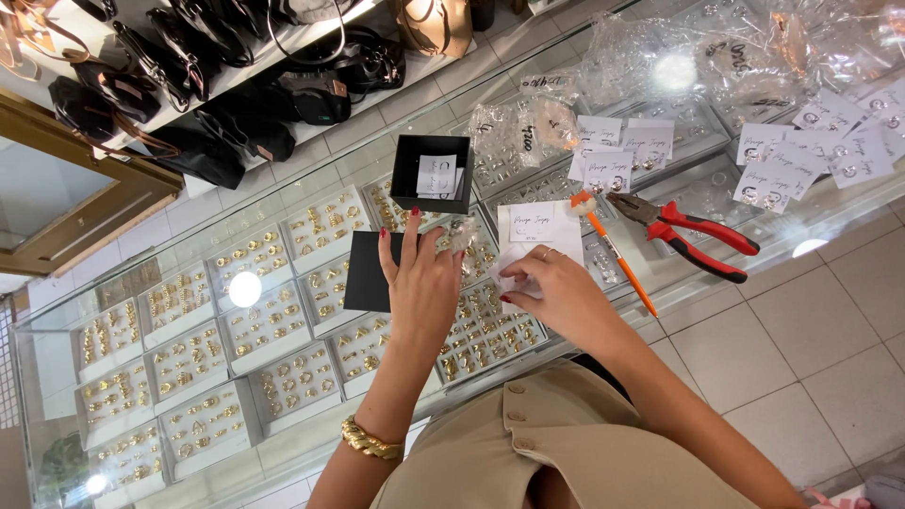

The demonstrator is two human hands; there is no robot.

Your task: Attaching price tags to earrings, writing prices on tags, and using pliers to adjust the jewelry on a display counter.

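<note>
Left hand (pixel 421 283) lies flat, fingers spread, on the black box lid (pixel 370 271), pressing it to the glass tabletop (pixel 283 377); fingertips reach a small clear bag (pixel 460 236) just right of the lid, nothing gripped. Right hand (pixel 556 292), further right of the lid, has fingers curled, pinching the white card (pixel 539 236) at its lower corner; something tiny may be in the pinch, too small to tell. Card is light, thin, bends easily: take by an edge, keep it flat. Lid is stiff, light, likely slides on glass; grip its side edges. Open black box (pixel 431 172) sits just above the lid, paper slip inside. Orange pen (pixel 613 253) and red pliers (pixel 693 236) lie well right of the lid. Gold bracelet (pixel 370 440) on the left wrist.
</note>
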